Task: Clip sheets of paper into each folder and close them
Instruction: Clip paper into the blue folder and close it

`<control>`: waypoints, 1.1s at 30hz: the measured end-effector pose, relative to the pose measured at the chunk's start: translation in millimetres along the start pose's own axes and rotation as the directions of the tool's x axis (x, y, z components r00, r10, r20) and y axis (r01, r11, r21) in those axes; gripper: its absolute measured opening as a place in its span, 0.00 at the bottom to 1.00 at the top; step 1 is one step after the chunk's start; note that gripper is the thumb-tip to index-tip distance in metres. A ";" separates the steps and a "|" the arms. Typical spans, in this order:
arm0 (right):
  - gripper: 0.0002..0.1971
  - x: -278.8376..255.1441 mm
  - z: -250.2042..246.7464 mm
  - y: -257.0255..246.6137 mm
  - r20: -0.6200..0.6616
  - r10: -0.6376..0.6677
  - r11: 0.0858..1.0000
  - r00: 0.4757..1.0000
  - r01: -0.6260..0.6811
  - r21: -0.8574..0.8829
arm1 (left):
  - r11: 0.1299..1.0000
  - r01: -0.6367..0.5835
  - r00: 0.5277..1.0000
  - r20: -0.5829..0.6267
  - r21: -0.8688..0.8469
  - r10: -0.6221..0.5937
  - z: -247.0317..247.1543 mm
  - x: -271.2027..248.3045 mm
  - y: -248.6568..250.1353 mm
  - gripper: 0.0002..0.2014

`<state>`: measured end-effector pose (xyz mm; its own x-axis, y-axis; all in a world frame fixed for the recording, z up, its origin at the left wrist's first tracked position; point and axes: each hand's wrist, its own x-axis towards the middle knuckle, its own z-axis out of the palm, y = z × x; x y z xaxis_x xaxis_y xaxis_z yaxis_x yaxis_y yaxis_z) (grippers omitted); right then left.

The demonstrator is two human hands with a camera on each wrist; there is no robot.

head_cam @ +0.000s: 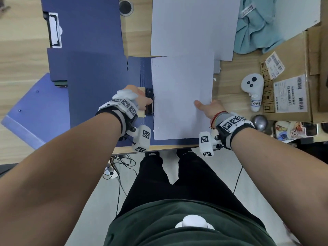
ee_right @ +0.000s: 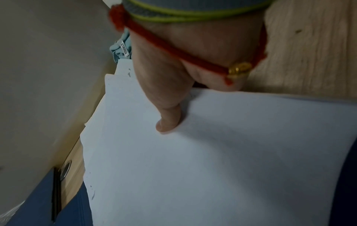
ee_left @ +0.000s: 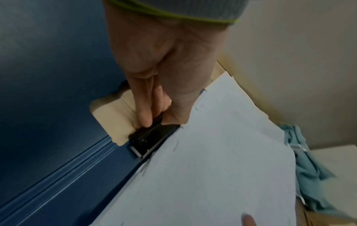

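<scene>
Working at a wooden counter (head_cam: 24, 55), clipping paper into a blue folder (head_cam: 99, 82). Left hand (ee_left: 166, 64) pinching the black clip (ee_left: 149, 138) at the folder's spine, fingers (ee_left: 144, 110) curled over its top, thumb against its paper side. Right hand (head_cam: 210, 108) gripping the sheets (head_cam: 182, 98) at their outer edge, thumb (ee_right: 168, 120) pressing flat on top, remaining fingers hidden beneath. Sheets lying on the folder's open right half, long axis running away from the body, inner edge meeting the clip's mouth. Clip sitting just beside the left hand's side of the paper, so that hand being the nearer for clamping down. Whether the edge is fully under the clip: cannot tell. Spare paper (head_cam: 193, 23) waiting farther back.
</scene>
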<state>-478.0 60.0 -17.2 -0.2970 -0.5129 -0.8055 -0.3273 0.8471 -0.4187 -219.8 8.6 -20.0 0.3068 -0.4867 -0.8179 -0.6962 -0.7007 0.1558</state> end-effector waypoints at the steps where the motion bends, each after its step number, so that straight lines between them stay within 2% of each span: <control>1: 0.29 0.4 -0.3 0.5 0.004 0.002 1.000 1.000 -0.002 0.010 | 0.995 0.000 1.000 0.025 -0.097 0.003 2.1 10.5 -6.5 0.19; 3: 0.29 1.0 -1.0 2.7 0.019 0.015 0.999 1.000 -0.016 0.038 | 0.973 -0.014 0.998 0.055 -0.232 0.028 4.6 16.7 -14.4 0.20; 7: 0.27 2.9 -0.8 3.8 0.035 0.015 0.997 0.999 -0.017 0.079 | 0.933 -0.113 0.986 0.073 -0.341 0.146 4.6 1.8 -13.3 0.07; 11: 0.21 -0.4 0.7 1.9 0.033 -0.021 0.997 0.999 0.018 0.078 | 0.920 -0.118 0.987 0.058 -0.375 0.150 6.7 0.6 -13.3 0.09; 14: 0.16 -3.5 5.0 1.1 0.043 -0.046 0.997 0.998 0.043 0.069 | 0.905 -0.050 0.991 0.089 -0.422 0.096 4.4 -1.7 -13.0 0.12; 16: 0.17 -3.5 10.0 2.3 0.046 -0.047 0.997 0.998 0.044 0.068 | 0.887 0.011 0.994 0.102 -0.463 0.041 3.9 2.8 -16.2 0.17; 19: 0.22 -2.2 15.4 5.2 0.032 -0.067 0.996 0.997 0.064 0.069 | 0.886 0.010 0.994 0.098 -0.464 0.040 6.5 8.0 -19.0 0.16; 21: 0.24 -1.6 17.1 6.4 0.023 -0.061 0.996 0.998 0.059 0.065 | 0.879 0.014 0.995 0.097 -0.476 0.037 7.2 8.0 -19.2 0.19; 24: 0.23 -0.3 17.9 6.8 0.020 -0.066 0.995 0.998 0.064 0.072 | 0.876 0.020 0.993 0.109 -0.482 0.038 8.4 9.2 -19.4 0.18; 29: 0.36 -1.8 19.8 5.7 0.019 -0.076 0.995 0.997 0.075 0.060 | 0.887 0.003 0.996 0.080 -0.461 0.038 10.3 10.4 -19.3 0.17; 33: 0.38 1.1 19.8 6.3 0.031 -0.070 0.996 0.997 0.067 0.063 | 0.899 0.001 0.997 0.067 -0.438 0.032 16.7 27.7 -24.3 0.25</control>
<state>-462.7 67.5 -29.0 -0.2455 -0.5659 -0.7870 -0.2896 0.8176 -0.4976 -205.2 20.8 -55.7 0.2402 -0.4726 -0.8479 -0.3417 -0.8587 0.3819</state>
